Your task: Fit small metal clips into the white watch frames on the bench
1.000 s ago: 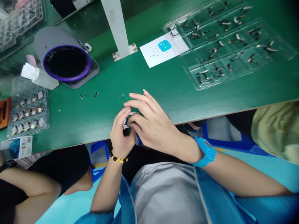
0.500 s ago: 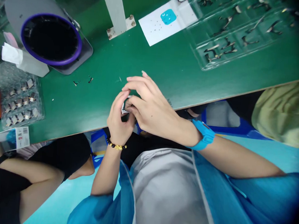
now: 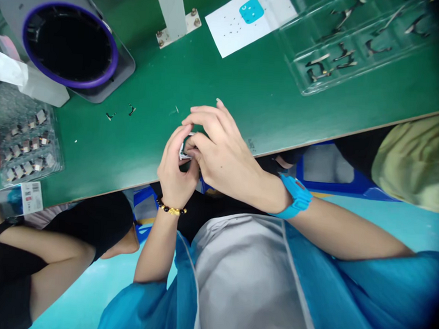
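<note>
My left hand, a beaded bracelet at its wrist, grips a small white-and-dark part between thumb and fingers. Over the same part, my right hand has its thumb and index finger pinched together, its other fingers stretched out. Whether a smaller piece is in that pinch is hidden by the fingers. Both hands are at the front edge of the green table. Two small dark curved pieces lie beyond them to the left.
A grey device with a purple ring stands back left. Clear trays hold small blocks at left and dark strips at right. White paper lies near a metal post. A co-worker's arm is at lower left.
The view has shifted slightly, so the table items appear a little higher. Both hands keep nearly the same hold around the small part.
</note>
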A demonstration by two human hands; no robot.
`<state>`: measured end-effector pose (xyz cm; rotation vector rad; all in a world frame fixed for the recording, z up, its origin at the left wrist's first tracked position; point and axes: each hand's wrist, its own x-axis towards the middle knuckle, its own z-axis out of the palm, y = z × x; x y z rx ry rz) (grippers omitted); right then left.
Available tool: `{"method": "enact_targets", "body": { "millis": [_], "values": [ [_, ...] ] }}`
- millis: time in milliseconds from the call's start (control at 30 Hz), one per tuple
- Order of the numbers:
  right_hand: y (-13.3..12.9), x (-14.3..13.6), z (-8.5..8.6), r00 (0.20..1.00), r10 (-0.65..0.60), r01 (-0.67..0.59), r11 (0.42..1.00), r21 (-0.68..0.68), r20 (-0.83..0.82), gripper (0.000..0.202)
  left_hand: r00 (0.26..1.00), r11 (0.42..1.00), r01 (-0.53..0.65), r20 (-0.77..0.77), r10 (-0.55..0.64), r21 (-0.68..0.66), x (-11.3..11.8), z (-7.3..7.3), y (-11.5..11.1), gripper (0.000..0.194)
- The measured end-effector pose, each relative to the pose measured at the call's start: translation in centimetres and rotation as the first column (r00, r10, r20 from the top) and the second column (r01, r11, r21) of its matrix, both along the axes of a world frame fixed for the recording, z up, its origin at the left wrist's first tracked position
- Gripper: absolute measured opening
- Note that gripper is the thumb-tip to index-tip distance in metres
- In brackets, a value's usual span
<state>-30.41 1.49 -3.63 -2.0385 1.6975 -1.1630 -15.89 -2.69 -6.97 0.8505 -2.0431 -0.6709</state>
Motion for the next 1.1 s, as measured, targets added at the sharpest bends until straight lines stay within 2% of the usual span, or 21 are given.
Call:
{"method": "enact_targets", "body": {
  "millis": [100,300,433,733,933,1100],
  "values": [
    [0.06,-0.06,0.02,1.000,0.011,-0.011,1.000,0.011,0.029,0.026,1.000,1.000,0.010,-0.002,-0.010,0.019,0.02,0.12,0.01,0.049],
    [0.15,-0.10,0.44,0.997,0.000,0.000,1.000,0.003,-0.075,0.025,1.000,0.999,0.023,-0.012,-0.023,0.036,0.07,0.03,0.08,0.049],
    [0.08,-0.02,0.52,0.999,0.001,0.000,1.000,0.009,-0.047,0.025,1.000,0.997,0.013,-0.019,-0.011,0.071,0.08,-0.05,0.19,0.049],
    [-0.14,-0.11,0.19,0.996,0.004,-0.003,1.000,0.013,-0.091,0.023,1.000,0.994,-0.001,-0.023,0.003,0.114,-0.04,0.06,0.36,0.050],
    [0.01,0.23,0.47,1.000,-0.024,0.025,0.999,0.037,-0.015,0.030,0.999,0.993,-0.006,-0.038,0.011,0.115,-0.12,0.13,0.33,0.047],
    [0.03,0.19,0.22,0.997,-0.038,0.039,0.999,0.019,-0.061,0.027,0.999,0.995,0.003,-0.037,0.001,0.097,-0.13,-0.03,0.19,0.047]
  ]
}}
